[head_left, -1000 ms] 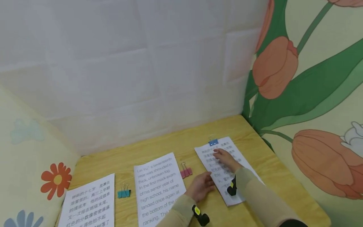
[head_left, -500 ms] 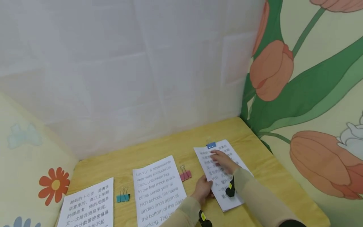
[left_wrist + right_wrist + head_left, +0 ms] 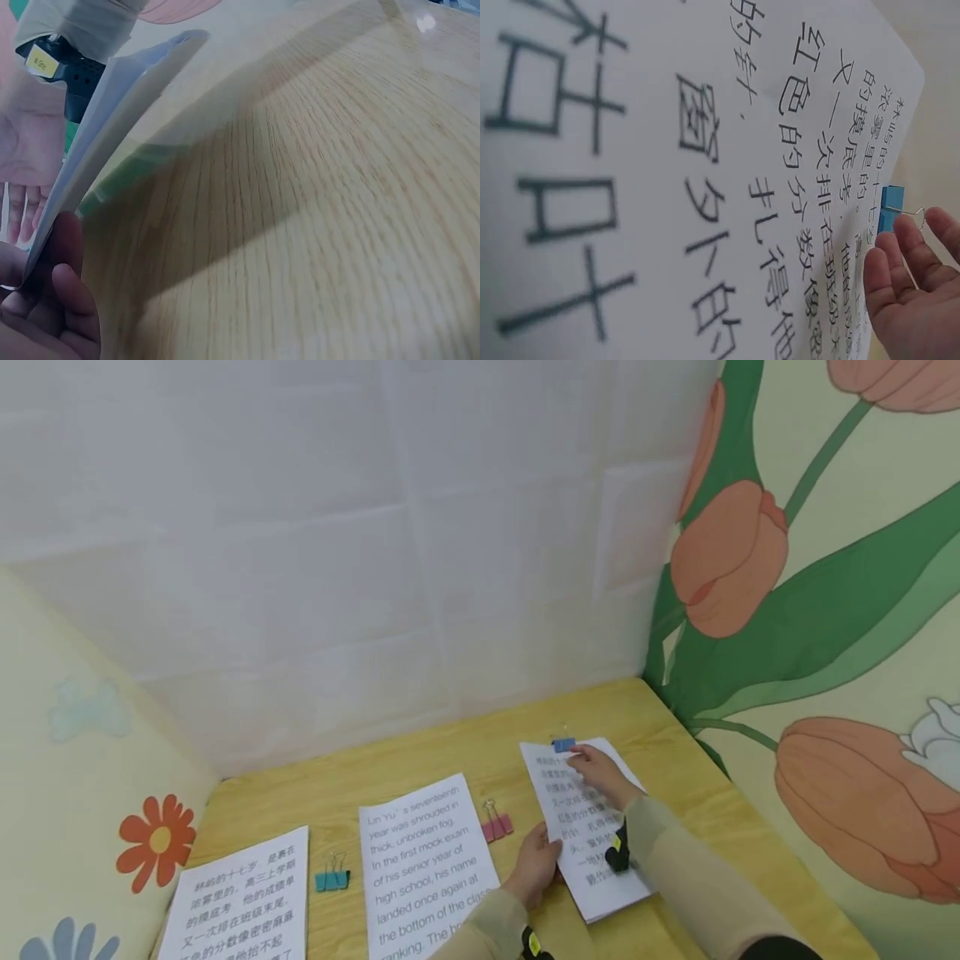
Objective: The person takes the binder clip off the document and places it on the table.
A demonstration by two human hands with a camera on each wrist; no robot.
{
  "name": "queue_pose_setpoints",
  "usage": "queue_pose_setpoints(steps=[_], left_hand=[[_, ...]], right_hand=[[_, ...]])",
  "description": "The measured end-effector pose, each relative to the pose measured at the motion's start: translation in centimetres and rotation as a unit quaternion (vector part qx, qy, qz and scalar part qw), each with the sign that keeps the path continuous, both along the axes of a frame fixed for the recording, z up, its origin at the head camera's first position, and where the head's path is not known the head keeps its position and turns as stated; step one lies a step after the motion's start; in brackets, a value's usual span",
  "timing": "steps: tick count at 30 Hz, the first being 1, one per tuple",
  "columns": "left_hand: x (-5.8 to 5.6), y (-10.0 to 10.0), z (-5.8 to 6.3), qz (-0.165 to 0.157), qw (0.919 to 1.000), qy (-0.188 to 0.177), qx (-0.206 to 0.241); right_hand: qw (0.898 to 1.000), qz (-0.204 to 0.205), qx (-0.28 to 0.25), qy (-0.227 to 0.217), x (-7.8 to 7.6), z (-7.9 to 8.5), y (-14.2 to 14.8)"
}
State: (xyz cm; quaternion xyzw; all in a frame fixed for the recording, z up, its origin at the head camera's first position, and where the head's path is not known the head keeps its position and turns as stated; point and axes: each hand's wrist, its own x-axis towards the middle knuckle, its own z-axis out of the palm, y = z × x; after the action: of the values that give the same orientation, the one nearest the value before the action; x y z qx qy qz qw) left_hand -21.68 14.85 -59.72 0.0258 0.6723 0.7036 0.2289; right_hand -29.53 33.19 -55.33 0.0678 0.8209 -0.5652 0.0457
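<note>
My left hand pinches the left edge of a stack of printed paper at the right of the table. In the left wrist view, fingers and thumb lie on either side of the paper, which stands tilted off the wood. A blue binder clip sits on the stack's top edge, its wire handle pointing away. Over the upper text, my right hand has its fingertips right at the clip. The right wrist view shows its fingers loosely extended beside the blue clip, overlapping the wire handle.
On the yellow wooden table, an English-printed sheet lies in the middle and another printed stack at the left. A pink binder clip and a teal one lie beside them. A white cloth wall rises behind.
My left hand has closed on the stack's left edge, and the paper's edge has lifted. My right hand has moved up the page to the blue binder clip.
</note>
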Motion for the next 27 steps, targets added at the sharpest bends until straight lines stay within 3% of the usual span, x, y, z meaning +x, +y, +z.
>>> queue_pose_setpoints(steps=[8, 12, 20, 27], left_hand=[[0.2, -0.5, 0.3, -0.029, 0.9987, 0.042, 0.002], [0.4, -0.7, 0.6, -0.045, 0.9967, 0.065, -0.02], [0.7, -1.4, 1.2, -0.073, 0.9902, 0.117, -0.022], [0.7, -2.1, 1.5, -0.093, 0.9878, 0.119, -0.036]], right_hand=[[0.996, -0.039, 0.06, 0.045, -0.7, 1.5, 1.1], [0.994, -0.052, 0.073, 0.061, -1.2, 2.5, 1.8], [0.992, -0.059, 0.086, 0.068, -2.0, 3.7, 3.2], [0.991, -0.055, 0.101, 0.071, -2.1, 4.8, 3.8]])
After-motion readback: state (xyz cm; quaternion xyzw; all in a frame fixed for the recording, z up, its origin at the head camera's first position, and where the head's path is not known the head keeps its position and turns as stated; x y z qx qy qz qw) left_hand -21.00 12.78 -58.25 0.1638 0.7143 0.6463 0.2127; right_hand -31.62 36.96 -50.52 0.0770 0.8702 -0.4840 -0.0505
